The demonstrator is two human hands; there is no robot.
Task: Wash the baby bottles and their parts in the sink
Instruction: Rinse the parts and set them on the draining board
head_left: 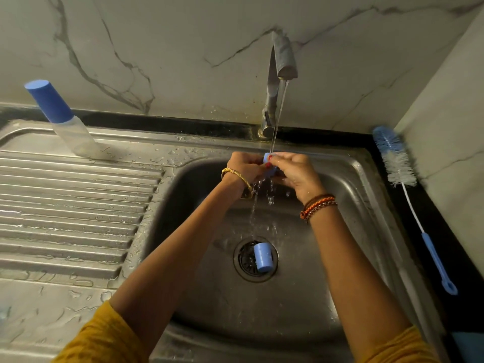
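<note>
Blue cap [262, 257] lying over the drain, in the sink [366, 184], not yet rinsed. Farther in, left hand [245, 169] and right hand [294, 171] pinching a small blue part [267, 159] under the tap [284, 58] stream: rinsing step, probably next turning it, then swapping. Beyond, capped bottle [65, 121] on the drainboard, brush [398, 163] right; nothing blocking.

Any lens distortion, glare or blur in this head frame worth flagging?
Head view: wide-angle bending tilts the bottle and bows the sink rim; dim warm light, soft glare on the wet draining board; the blue part between left hand and right hand is slightly soft under the stream.
</note>
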